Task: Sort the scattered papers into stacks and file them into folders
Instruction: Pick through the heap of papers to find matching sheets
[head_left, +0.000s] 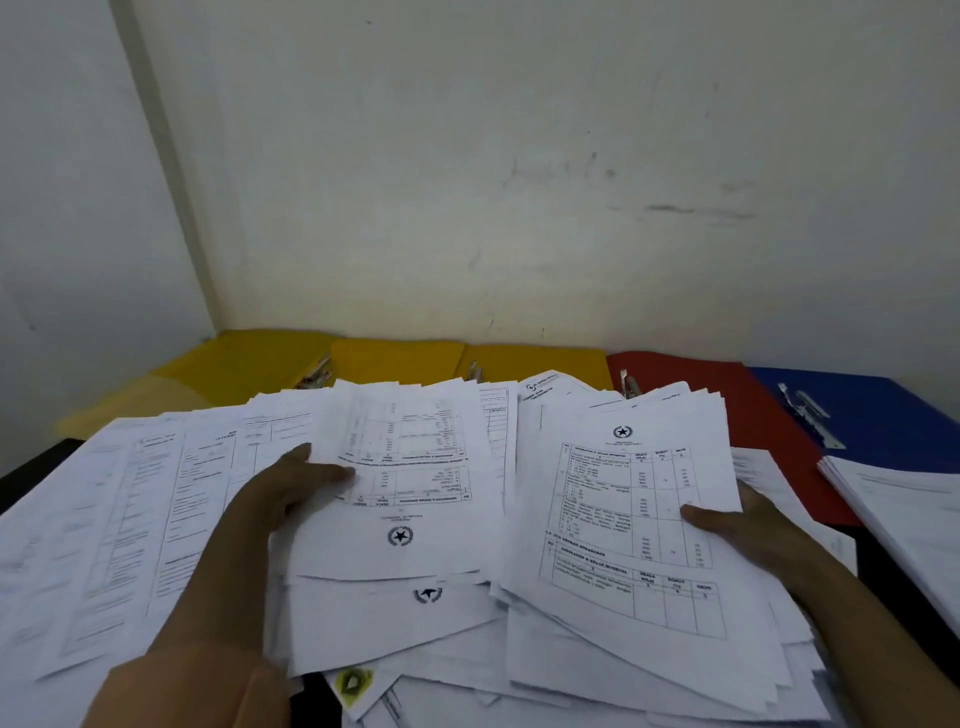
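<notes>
Papers (156, 519) cover nearly the whole desk, loose and overlapping, heaviest in the centre and near side. Left hand (291, 486) pinches an upside-down sheet (410, 478) with a star emblem, thumb on top, fingers hidden beneath its left edge. Right hand (737, 514) grips a fanned bundle (639, 499) of star-emblem table pages by its right edge, thumb on top, rest of fingers under the paper. Both sit above the pile, near each other, not merged. Folders lie open along the wall: yellow folders (400, 358) left to centre, red folder (727, 395), blue folder (883, 410) far right, metal fasteners showing. A neat stack (904, 504) lies on the right, overlapping the blue and red folders. Step in hand looks like collecting matching emblem pages into one set. To do it well, probably: turn the left sheet round so its header matches the bundle, then lay it on top, not tuck it in blind. Keep the right thumb pressing firm; the fan is loose and its lower sheets could slide out. Square the edges against the desk before setting down. Check the header, not just the emblem, since another star sheet (427, 595) lies underneath and may be a different form. Task looks early: most papers unsorted, and no paper sits on a fastener that I can see.
</notes>
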